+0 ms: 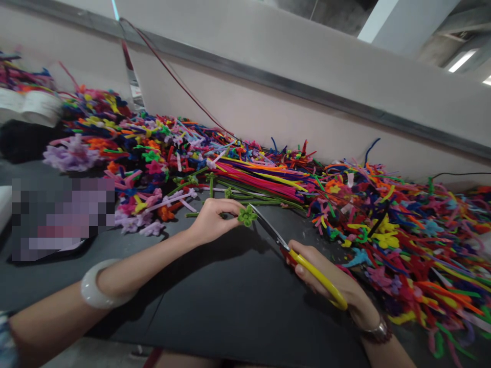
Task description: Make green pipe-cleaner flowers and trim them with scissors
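My left hand (215,217) is closed round a green pipe-cleaner flower (247,215), held just above the dark table (238,301). My right hand (326,278) grips yellow-handled scissors (295,253). Their metal blades point up and left and reach the green flower. A pale bangle (97,289) sits on my left wrist and a watch (378,332) on my right.
Heaps of coloured pipe cleaners and finished flowers (161,148) run along the back of the table, with a bundle of straight stems (261,181) in the middle and a tangled pile (414,245) at the right. A low wall (291,117) rises behind. A white roll (34,107) lies far left.
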A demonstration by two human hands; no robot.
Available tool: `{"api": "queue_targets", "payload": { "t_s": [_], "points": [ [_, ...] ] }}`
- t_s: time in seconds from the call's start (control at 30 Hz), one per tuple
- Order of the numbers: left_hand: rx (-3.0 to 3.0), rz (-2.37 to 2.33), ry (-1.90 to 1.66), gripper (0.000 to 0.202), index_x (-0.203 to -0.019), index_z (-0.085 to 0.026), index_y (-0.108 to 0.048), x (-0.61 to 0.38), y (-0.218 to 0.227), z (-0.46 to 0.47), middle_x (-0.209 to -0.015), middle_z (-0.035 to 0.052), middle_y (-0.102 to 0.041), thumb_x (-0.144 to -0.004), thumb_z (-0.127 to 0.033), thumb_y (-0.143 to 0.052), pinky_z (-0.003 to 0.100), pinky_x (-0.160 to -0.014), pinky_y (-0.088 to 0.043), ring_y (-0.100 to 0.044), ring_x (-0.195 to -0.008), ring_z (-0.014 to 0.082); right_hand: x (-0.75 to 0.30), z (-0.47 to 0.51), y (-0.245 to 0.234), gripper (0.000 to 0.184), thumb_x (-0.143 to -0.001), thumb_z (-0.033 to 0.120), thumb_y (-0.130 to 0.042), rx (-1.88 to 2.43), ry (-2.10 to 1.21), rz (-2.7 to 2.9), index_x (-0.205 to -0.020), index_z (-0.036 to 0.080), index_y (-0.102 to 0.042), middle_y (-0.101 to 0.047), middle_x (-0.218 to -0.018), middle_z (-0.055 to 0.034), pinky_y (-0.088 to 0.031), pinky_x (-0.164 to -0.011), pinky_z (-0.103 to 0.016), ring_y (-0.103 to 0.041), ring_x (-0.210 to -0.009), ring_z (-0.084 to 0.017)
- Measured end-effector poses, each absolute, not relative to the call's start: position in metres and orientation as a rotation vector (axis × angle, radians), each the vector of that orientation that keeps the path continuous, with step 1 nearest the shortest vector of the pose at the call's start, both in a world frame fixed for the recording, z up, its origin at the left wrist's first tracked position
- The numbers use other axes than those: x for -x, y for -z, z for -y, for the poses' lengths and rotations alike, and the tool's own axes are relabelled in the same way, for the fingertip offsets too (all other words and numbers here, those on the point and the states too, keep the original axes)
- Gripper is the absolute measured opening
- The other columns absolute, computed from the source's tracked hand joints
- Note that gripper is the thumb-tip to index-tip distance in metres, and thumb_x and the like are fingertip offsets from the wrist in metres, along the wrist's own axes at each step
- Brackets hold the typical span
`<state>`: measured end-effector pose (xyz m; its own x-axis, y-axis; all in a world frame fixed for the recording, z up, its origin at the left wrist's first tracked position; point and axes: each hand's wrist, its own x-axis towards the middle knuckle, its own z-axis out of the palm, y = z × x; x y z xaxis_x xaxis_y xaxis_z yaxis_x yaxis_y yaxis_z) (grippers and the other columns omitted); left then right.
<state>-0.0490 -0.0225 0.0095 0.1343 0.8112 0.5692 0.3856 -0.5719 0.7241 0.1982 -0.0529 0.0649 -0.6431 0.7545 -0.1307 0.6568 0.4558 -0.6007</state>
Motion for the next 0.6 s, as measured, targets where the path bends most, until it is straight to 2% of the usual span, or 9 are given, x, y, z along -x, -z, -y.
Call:
{"api": "queue_targets", "payload": {
  "t_s": [0.6],
  "points": [
    [-2.035,-1.091,-1.396,0.012,-0.057,-0.014,-0.062,0.0492,-0.0111,0.0232,-0.068,0.0052,-0.067,-0.068,-0.017,-0.058,0.021,-0.061,-0.048,-0.061,-0.064,0.0139,-0.1982,0.0512,-0.0609,0.032,-0.077,0.05,-0.037,1.275,-0.962,2.536,-0.076,0.02,-0.047,-0.048,-0.062,-0.0019,-0.035,-0.047,-0.024,-0.043,-0.056,-0.014]
  ]
}}
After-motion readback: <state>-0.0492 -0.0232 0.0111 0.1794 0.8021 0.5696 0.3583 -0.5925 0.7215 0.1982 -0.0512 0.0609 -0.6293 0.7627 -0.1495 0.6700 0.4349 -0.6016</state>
